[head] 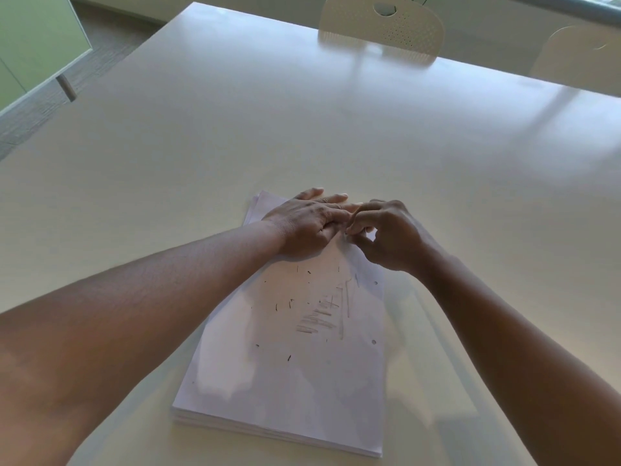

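A stack of white paper [295,358] lies on the pale table [302,129] in front of me. Its top sheet bears pencil scribbles and small dark marks, with punched holes along its right edge. My left hand [305,223] lies flat on the far end of the stack, fingers straight and pressing down. My right hand [386,233] has its fingers curled and pinches the top sheet near its far right corner, which is lifted slightly. What lies under the fingertips is hidden.
Two cream chairs stand at the table's far side, one [383,25] with a perforated back and another [578,58] at the right. A green panel [30,45] and grey carpet [94,62] lie beyond the table's left edge.
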Demonstrator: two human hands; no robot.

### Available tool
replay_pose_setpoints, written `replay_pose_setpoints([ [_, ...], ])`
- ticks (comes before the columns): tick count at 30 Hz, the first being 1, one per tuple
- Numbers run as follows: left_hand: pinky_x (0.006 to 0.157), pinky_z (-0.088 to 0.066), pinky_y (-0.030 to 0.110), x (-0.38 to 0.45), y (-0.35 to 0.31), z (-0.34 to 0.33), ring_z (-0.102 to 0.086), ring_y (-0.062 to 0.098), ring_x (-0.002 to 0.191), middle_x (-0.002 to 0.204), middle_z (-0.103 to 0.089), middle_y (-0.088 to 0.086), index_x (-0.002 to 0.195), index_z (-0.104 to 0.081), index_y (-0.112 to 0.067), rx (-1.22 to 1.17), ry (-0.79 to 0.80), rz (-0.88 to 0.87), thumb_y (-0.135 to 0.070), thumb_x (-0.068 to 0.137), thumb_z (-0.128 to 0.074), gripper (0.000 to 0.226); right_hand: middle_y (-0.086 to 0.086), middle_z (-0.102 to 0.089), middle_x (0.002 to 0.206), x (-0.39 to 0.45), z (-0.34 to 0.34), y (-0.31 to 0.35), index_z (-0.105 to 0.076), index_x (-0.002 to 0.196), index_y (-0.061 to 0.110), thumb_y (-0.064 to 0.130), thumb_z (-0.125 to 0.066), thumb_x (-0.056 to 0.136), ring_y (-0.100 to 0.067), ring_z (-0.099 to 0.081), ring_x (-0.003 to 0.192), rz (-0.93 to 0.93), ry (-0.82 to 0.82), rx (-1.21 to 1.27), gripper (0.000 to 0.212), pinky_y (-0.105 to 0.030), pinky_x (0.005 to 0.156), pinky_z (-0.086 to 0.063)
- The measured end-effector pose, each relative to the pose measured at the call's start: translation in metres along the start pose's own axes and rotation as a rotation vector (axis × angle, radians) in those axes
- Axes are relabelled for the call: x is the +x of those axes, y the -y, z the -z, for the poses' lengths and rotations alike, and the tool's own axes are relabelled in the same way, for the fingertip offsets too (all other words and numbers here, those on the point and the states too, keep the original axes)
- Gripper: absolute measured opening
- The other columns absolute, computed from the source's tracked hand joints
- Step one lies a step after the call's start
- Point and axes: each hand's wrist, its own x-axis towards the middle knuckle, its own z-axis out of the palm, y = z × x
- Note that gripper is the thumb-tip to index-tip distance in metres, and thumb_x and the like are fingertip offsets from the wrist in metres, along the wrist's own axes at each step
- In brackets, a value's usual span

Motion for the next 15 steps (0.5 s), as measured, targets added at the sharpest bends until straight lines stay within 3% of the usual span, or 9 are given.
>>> replay_pose_setpoints([
  [3, 0.129, -0.002, 0.036, 0.001, 0.001, -0.001, -0.009, -0.002, 0.155, 0.165, -0.026, -0.021, 0.150, -0.047, -0.040, 0.009, 0.005, 0.007, -0.030, 0.110, -0.026, 0.046, -0.001, -0.072, 0.076, -0.003, 0.002, 0.002, -0.075, 0.072, 0.009, -0.003, -0.079, 0.073, -0.018, -0.065, 0.067, 0.004, 0.015, 0.031, 0.013, -0.026, 0.064, -0.053],
  [10, 0.128, -0.001, 0.034, 0.001, 0.000, 0.000, -0.012, -0.003, 0.154, 0.164, -0.026, -0.026, 0.150, -0.044, -0.051, 0.002, 0.006, 0.017, -0.028, 0.110, -0.028, 0.049, 0.007, -0.072, 0.077, -0.017, 0.028, 0.012, -0.078, 0.076, 0.016, 0.008, -0.080, 0.077, -0.008, -0.065, 0.068, 0.012, 0.380, 0.084, 0.008, -0.028, 0.067, -0.054],
  [15, 0.128, -0.001, 0.035, 0.001, 0.000, 0.001, -0.012, -0.002, 0.155, 0.164, -0.026, -0.025, 0.150, -0.043, -0.049, 0.008, 0.014, 0.010, -0.027, 0.110, -0.028, 0.048, 0.003, -0.072, 0.074, -0.017, 0.019, 0.010, -0.077, 0.074, 0.011, 0.006, -0.081, 0.076, -0.011, -0.064, 0.063, -0.037, 0.179, 0.082, 0.007, -0.030, 0.064, -0.055],
])
